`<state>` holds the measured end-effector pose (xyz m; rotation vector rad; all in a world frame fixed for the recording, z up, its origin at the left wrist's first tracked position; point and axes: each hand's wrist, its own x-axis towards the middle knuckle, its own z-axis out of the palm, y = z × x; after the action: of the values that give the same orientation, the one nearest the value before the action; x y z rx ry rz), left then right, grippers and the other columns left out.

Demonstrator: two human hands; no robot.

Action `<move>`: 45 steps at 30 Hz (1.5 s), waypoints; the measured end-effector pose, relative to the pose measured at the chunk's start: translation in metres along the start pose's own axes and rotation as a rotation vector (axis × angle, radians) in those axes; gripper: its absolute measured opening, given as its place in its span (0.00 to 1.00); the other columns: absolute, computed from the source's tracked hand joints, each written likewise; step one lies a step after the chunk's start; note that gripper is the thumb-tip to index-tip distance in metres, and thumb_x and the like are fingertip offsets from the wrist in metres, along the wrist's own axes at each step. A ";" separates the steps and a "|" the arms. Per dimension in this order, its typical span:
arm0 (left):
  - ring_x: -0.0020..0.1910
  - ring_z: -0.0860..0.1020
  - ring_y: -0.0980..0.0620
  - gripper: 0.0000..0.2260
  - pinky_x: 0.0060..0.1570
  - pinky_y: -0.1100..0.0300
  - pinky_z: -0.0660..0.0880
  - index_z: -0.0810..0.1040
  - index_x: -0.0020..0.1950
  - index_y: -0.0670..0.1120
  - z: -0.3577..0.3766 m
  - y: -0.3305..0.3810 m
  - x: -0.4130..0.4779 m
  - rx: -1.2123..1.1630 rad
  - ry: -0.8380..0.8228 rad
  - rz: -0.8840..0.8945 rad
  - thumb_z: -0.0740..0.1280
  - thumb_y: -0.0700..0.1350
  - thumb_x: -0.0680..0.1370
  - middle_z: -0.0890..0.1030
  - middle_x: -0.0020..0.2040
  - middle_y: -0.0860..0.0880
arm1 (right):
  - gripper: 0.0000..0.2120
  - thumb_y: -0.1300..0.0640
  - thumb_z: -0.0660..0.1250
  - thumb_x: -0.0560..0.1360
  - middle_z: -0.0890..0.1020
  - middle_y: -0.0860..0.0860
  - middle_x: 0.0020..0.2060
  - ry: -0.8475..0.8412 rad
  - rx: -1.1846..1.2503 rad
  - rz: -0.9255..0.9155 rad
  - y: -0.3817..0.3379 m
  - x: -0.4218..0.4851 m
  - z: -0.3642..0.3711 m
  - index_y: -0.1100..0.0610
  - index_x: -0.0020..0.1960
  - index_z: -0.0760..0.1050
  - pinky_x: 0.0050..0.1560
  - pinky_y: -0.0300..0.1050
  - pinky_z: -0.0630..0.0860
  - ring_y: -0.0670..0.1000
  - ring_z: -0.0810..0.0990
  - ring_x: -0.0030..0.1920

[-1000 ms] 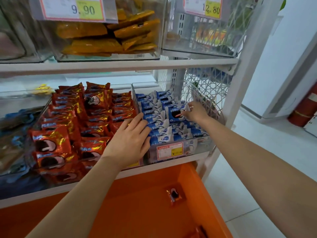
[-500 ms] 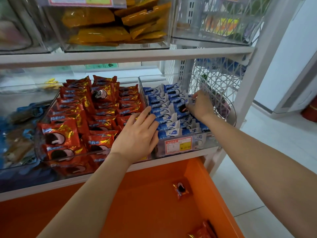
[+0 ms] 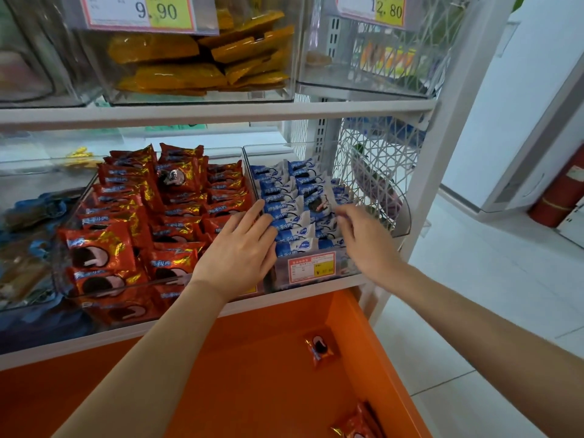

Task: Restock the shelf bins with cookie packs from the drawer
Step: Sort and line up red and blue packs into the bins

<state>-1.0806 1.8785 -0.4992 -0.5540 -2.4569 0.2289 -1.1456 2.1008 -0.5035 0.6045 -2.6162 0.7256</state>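
Note:
On the middle shelf, a clear bin [image 3: 349,268] holds rows of blue-and-white cookie packs [image 3: 292,230]. My left hand [image 3: 240,251] lies flat with straight fingers against the left side of those packs, over the divider. My right hand [image 3: 366,241] is at the right side of the rows. Its thumb and fingers pinch the wrapper edge of a tilted blue pack [image 3: 317,202]. The neighbouring bin [image 3: 72,289] is full of red cookie packs [image 3: 177,184]. Below, the open orange drawer [image 3: 252,374] holds one red pack [image 3: 319,346] and another [image 3: 357,425] at its front edge.
The upper shelf carries a clear bin of orange packs [image 3: 189,64] and price tags [image 3: 139,11]. A white mesh side panel [image 3: 379,165] closes the shelf's right end beside my right hand. White tiled floor [image 3: 489,279] lies to the right, with a red cylinder [image 3: 559,197] at the far wall.
My right hand has come forward along the blue rows, from the middle of the bin toward its front. My left hand has stayed flat in place.

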 end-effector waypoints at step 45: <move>0.51 0.82 0.43 0.29 0.41 0.47 0.79 0.82 0.56 0.46 0.180 0.100 -0.286 -0.440 -0.977 0.027 0.82 0.47 0.56 0.81 0.57 0.41 | 0.26 0.58 0.74 0.71 0.72 0.57 0.65 -1.492 -0.625 0.090 0.068 -0.196 0.163 0.60 0.66 0.69 0.61 0.47 0.70 0.58 0.72 0.64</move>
<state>-0.9453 1.8372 -0.8216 -0.7873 -3.4906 -0.0690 -1.0492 2.1232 -0.7479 1.0495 -3.7987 -0.9839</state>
